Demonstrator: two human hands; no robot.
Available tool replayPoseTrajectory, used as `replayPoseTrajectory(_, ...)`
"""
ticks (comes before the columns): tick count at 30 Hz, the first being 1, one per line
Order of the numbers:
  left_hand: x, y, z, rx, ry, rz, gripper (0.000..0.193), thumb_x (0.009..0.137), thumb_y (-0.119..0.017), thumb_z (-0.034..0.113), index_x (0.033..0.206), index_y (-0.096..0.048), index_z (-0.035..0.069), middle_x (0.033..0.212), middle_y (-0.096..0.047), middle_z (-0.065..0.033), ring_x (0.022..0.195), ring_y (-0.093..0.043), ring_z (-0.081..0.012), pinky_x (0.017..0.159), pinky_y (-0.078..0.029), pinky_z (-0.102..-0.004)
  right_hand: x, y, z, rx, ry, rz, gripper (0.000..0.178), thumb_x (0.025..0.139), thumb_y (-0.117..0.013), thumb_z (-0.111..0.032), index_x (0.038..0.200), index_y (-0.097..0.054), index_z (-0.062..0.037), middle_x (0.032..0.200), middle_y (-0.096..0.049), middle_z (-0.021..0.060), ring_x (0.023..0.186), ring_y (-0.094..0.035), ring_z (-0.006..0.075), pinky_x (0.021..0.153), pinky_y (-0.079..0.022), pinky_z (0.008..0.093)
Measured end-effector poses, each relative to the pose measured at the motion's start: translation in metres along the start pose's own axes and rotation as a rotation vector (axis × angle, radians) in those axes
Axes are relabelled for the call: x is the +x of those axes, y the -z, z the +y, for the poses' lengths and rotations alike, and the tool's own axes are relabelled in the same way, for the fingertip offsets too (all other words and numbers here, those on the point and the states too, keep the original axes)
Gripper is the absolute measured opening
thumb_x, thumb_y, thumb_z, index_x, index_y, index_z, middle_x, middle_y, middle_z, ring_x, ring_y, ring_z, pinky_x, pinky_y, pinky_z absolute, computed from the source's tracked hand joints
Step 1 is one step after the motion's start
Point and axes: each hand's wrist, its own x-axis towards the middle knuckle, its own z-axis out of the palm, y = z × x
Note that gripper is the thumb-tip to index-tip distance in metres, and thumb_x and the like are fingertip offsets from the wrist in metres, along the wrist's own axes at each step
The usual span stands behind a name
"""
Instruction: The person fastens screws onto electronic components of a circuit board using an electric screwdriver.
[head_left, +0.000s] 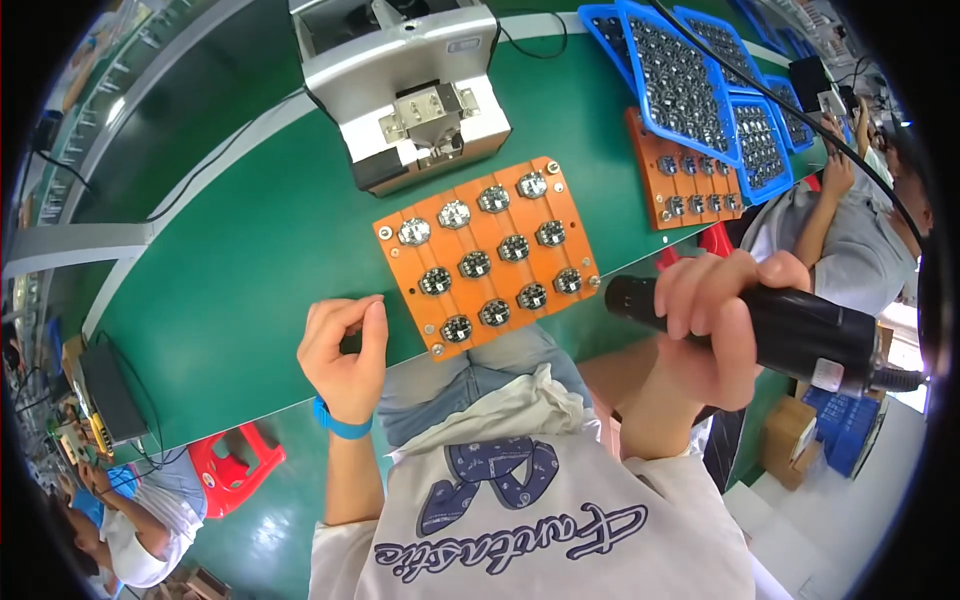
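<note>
Right of the orange board (490,231), the right hand (715,325) has its grip closed around the black tool (812,328).
The tool's long axis runs crosswise, toward the board at the near edge of the worktop (240,300). The left hand (340,362) is curled by the board's left side; whether it holds anything, I cannot tell.

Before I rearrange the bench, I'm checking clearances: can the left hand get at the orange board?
Probably yes: the left hand appears empty and sits just beside the orange board, with nothing visible between them.

Red stool (228,484) (left), cardboard box (786,432)
</note>
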Motion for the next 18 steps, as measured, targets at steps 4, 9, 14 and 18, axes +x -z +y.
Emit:
replayPoseTrajectory(4,-0.001,0.001,0.002,0.078,0.002,-0.025,0.007,0.086,-0.078,-0.003,0.092,-0.076,0.001,0.083,-0.067,-0.0064,0.075,-0.058,-0.0155,0.064,-0.047,-0.0276,0.006,0.006,-0.005,0.171,-0.12,-0.004,0.043,0.096,-0.066,-0.008,0.133,-0.043,-0.0066,0.076,-0.056,0.0077,0.059,-0.056,0.0195,0.061,-0.048,0.0388)
replayPoseTrajectory(9,0.002,-0.002,0.003,0.067,-0.048,-0.05,0.011,0.083,-0.079,-0.003,0.091,-0.077,0.003,0.082,-0.069,-0.0062,0.076,-0.061,-0.0186,0.065,-0.047,-0.0295,0.01,0.006,-0.015,0.256,-0.095,-0.053,0.043,0.098,-0.067,-0.013,0.135,-0.045,-0.0107,0.076,-0.058,0.0035,0.058,-0.056,0.0174,0.057,-0.048,0.0353)
replayPoseTrajectory(14,0.002,0.002,-0.001,0.088,-0.117,-0.093,0.009,0.086,-0.077,-0.005,0.094,-0.076,-0.001,0.086,-0.068,-0.0072,0.078,-0.06,-0.0149,0.064,-0.048,-0.0257,0.013,-0.009,-0.016,0.296,0.084,-0.117,0.045,0.095,-0.074,-0.017,0.131,-0.048,-0.0143,0.073,-0.061,-0.0008,0.053,-0.057,0.0118,0.051,-0.052,0.0273)
replayPoseTrajectory(18,0.003,0.004,0.001,0.095,-0.135,-0.115,0.009,0.085,-0.077,-0.004,0.094,-0.076,0.0,0.085,-0.068,-0.0077,0.078,-0.06,-0.0171,0.065,-0.048,-0.028,0.013,-0.007,-0.017,0.298,-0.012,-0.12,0.041,0.094,-0.075,-0.017,0.126,-0.049,-0.0132,0.072,-0.061,-0.0004,0.053,-0.058,0.0122,0.052,-0.053,0.0277)
